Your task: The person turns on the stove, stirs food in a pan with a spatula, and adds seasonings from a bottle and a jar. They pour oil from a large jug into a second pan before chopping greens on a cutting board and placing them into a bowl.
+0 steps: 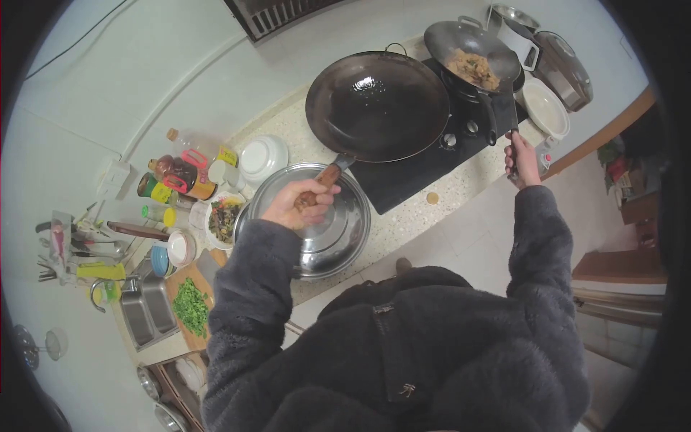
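My left hand (pixel 304 204) is wrapped round the wooden handle of a large dark wok (pixel 381 108). Its inside looks wet and shiny, and it is above the left part of the black stove (pixel 403 180). A steel lid (pixel 335 241) lies below that handle. My right hand (pixel 523 162) grips the dark handle of a spatula (pixel 508 115), whose blade end is beside a smaller wok (pixel 439 42). Brown cooked food (pixel 473 69) lies in this smaller wok, on the right part of the stove.
Bottles (pixel 191 176), a white bowl (pixel 263 158) and a dish of food (pixel 224 219) stand left on the counter. Chopped greens (pixel 190 307) lie on a board near the sink (pixel 146 309). At right are a white oval dish (pixel 545 108) and a cooker (pixel 565 68).
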`<state>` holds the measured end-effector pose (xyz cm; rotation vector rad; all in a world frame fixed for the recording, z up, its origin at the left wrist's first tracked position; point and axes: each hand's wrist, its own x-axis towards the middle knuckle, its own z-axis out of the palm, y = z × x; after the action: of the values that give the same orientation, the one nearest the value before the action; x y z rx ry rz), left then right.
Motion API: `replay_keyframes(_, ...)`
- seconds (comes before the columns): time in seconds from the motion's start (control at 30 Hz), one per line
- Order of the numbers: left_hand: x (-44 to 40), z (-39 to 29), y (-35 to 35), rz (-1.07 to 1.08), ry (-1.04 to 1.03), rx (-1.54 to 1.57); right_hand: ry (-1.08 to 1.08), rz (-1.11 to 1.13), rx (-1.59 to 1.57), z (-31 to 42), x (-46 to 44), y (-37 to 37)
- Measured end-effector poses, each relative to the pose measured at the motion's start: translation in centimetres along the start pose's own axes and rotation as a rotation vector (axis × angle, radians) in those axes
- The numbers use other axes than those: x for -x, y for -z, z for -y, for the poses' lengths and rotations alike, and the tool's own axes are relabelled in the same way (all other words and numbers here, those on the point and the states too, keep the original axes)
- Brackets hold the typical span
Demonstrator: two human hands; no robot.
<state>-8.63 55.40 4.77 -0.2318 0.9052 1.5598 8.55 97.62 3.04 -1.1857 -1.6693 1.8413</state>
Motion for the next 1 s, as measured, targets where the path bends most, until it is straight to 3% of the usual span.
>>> replay_keyframes(0.2, 0.9, -2.5, 2.7, 0.057, -0.04, -0.104, 0.096, -0.092, 0.159, 0.4, -0.8, 0.2)
replay_keyframes(0.5, 3.9, -5.1, 2.1, -0.298, -0.435, -0.149, 0.221, -0.131, 0.616, 0.7, -5.2, 1.2)
replay_keyframes(0.77, 4.1, -4.9, 1.7, -0.469, -0.475, -0.204, 0.339, -0.138, 1.141, 0.5, -15.3, 2.4)
replay_keyframes(0.9, 4.6, -4.2, 1.3, -0.584, -0.487, -0.238, 0.449, -0.064, 1.17, -0.4, -20.9, 2.9)
replay_keyframes(1.0, 4.9, -3.4, 0.9, -0.657, -0.552, -0.259, 0.413, -0.021, 1.235, -0.2, -22.6, 2.8)
